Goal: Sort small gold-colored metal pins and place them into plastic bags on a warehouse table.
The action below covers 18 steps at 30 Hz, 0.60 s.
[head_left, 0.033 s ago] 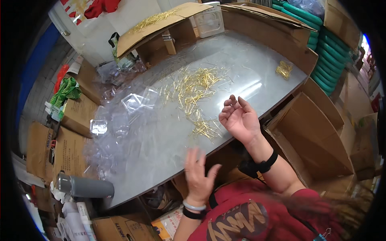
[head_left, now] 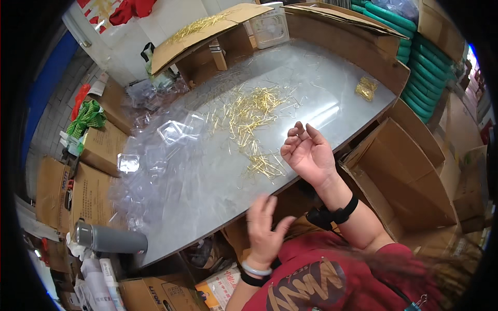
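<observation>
My left hand (head_left: 265, 230) hovers at the table's near edge, with its fingers stretched, thumb apart and nothing in it; its fingertips are slightly blurred. To its right, my right hand (head_left: 311, 158) is raised with the palm turned up. Its fingers curl loosely, and I see nothing held in them. Just beyond the hands, a loose pile of thin gold-coloured metal hooks (head_left: 259, 103) spreads over the grey tabletop (head_left: 207, 176). Clear plastic clamshell packs (head_left: 174, 132) lie heaped on the left. One filled pack of gold hooks (head_left: 366, 89) sits near the far right corner.
A grey bottle (head_left: 111, 239) lies on its side at the near left corner. Cardboard walls (head_left: 342, 39) and a small white fan (head_left: 270, 30) border the far side. An open carton (head_left: 402, 176) stands right of the table, near stacked green coils (head_left: 428, 78).
My left hand has shifted a little to the right and closer to my body. My right hand has hardly moved.
</observation>
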{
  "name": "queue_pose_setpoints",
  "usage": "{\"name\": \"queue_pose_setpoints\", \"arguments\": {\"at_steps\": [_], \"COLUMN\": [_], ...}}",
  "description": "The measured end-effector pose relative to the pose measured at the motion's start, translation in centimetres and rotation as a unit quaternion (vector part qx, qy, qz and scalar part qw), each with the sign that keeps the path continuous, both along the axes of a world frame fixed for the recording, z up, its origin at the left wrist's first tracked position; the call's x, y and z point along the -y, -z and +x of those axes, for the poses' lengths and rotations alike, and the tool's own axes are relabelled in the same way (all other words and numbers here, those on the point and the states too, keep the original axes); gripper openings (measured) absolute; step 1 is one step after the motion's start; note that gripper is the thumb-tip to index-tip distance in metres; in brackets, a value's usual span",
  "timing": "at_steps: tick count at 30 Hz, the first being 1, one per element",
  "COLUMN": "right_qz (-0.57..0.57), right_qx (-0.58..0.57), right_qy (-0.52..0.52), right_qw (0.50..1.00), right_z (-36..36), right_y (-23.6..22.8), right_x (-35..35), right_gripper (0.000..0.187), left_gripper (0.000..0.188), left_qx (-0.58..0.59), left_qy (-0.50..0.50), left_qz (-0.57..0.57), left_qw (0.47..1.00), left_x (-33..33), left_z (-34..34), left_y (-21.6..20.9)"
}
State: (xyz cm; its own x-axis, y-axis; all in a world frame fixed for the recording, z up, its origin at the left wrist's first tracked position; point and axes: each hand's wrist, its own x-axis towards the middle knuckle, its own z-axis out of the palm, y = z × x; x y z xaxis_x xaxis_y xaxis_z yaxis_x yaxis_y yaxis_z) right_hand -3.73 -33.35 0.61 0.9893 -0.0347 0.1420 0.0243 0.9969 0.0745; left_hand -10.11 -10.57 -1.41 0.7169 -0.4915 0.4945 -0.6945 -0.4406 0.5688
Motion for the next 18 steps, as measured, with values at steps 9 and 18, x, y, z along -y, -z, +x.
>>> {"name": "queue_pose_setpoints", "arguments": {"at_steps": [9,18], "right_qz": [0.021,-0.735], "right_qx": [0.046,0.217], "right_qy": [-0.035,0.591], "right_qw": [0.998,0.25], "right_z": [-4.4,-9.2], "right_y": [-1.5,-4.4], "right_x": [-2.2,-3.5], "right_gripper": [0.019,0.02], "left_gripper": [0.067,0.068], "left_qx": [-0.562,-0.507], "left_qy": [0.238,0.222], "left_qz": [-0.177,-0.128], "left_qw": [0.772,0.823], "left_x": [3.3,3.0], "left_z": [-6.5,-9.6], "left_y": [2.5,1.6]}}
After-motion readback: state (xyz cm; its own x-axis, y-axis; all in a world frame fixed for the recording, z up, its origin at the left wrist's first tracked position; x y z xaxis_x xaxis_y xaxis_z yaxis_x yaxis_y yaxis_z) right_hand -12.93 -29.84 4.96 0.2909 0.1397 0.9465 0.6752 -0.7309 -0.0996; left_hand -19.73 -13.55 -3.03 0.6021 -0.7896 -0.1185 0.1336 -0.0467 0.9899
